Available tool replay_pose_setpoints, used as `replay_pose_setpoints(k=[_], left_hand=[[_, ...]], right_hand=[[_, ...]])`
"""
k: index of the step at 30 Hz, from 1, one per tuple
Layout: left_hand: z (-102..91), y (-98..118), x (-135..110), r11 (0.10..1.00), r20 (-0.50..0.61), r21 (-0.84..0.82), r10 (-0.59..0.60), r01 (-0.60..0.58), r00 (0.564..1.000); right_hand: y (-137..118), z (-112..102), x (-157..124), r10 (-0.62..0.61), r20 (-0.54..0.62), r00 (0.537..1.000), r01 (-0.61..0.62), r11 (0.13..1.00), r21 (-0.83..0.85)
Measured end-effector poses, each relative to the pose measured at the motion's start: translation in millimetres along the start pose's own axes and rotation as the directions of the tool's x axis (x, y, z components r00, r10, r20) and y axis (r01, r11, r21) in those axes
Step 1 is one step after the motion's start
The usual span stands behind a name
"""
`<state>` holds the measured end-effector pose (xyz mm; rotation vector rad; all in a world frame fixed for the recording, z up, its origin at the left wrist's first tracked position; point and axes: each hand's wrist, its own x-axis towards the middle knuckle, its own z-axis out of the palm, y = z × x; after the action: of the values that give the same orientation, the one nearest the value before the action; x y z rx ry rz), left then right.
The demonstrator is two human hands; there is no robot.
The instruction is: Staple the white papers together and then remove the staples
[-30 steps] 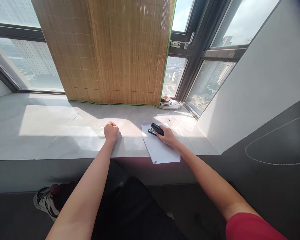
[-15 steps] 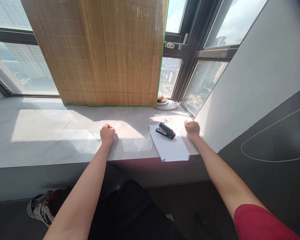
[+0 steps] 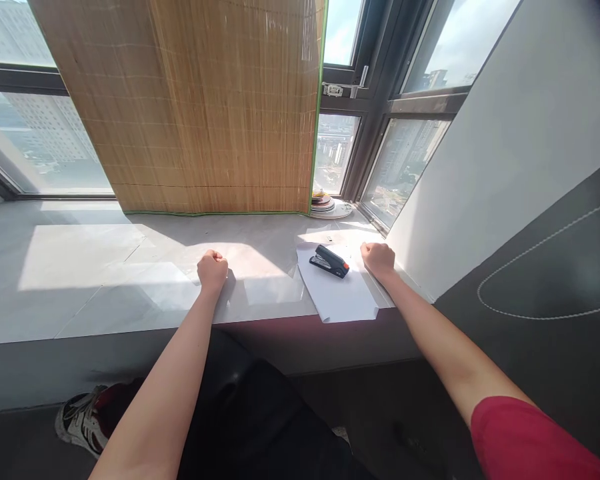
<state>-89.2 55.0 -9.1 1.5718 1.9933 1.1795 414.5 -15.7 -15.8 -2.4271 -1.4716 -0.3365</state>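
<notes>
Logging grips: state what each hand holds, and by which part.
Nothing seen held. Left hand and right hand rest as fists on the sill; the stapler lies untouched on paper.

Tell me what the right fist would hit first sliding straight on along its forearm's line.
Probably the small round stack of plates by the window frame; the right fist points past the black stapler. Depth is uncertain.

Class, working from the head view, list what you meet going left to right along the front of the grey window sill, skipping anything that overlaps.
Person's left hand, closed in a fist → black stapler with an orange mark → person's right hand, also a fist.
</notes>
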Motion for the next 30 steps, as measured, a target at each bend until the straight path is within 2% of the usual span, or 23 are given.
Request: replay_pose_setpoints(k=[3, 6, 8, 11, 13, 16, 19, 21, 24, 27, 30], left_hand=[[1.7, -2, 1, 1.0, -0.003, 0.0, -0.002, 0.002, 1.0], [2.0, -2, 2, 1.0, -0.01, 0.004, 0.0, 0.0, 1.0], [1.2, -1, 1, 1.0, -0.009, -0.003, 0.001, -0.001, 1.0], [-0.7, 2, -1, 1.0, 0.0, -0.001, 0.009, -0.009, 1.0], [-1.7, 3, -2, 1.0, 0.0, 0.011, 0.01, -0.01, 1.0], [-2.3, 4, -2, 1.0, 0.005, 0.018, 0.011, -0.011, 1.0], [-1.8, 4, -3, 1.0, 0.007, 0.023, 0.012, -0.012, 1.0], [-1.4, 4, -2, 1.0, 0.003, 0.026, 0.009, -0.009, 1.0], [-1.3, 5, -3, 1.0, 0.002, 0.016, 0.006, -0.006, 1.0], [-1.9, 6, -4, 1.0, -0.001, -0.017, 0.002, -0.002, 1.0], [-2.4, 7, -5, 0.998, -0.017, -0.055, -0.001, 0.0, 1.0]], right_hand=[[-9, -1, 2, -0.048, -0.077, 0.996, 0.058, 0.99, 0.129], [-23, 6, 16, -0.249, -0.113, 0.962, 0.272, 0.913, 0.303], [-33, 10, 32, -0.332, -0.121, 0.936, 0.352, 0.849, 0.395], [-45, 10, 61, -0.348, -0.056, 0.936, 0.332, 0.817, 0.472], [-50, 8, 75, -0.406, 0.002, 0.914, 0.352, 0.794, 0.495], [-57, 9, 82, -0.55, 0.104, 0.828, 0.431, 0.745, 0.51], [-62, 20, 76, -0.607, 0.22, 0.763, 0.442, 0.739, 0.509], [-64, 32, 69, -0.596, 0.261, 0.759, 0.426, 0.758, 0.494], [-66, 45, 61, -0.582, 0.251, 0.774, 0.434, 0.776, 0.458], [-74, 49, 57, -0.562, 0.234, 0.794, 0.434, 0.792, 0.431], [-96, 48, 53, -0.547, 0.195, 0.814, 0.428, 0.792, 0.435]])
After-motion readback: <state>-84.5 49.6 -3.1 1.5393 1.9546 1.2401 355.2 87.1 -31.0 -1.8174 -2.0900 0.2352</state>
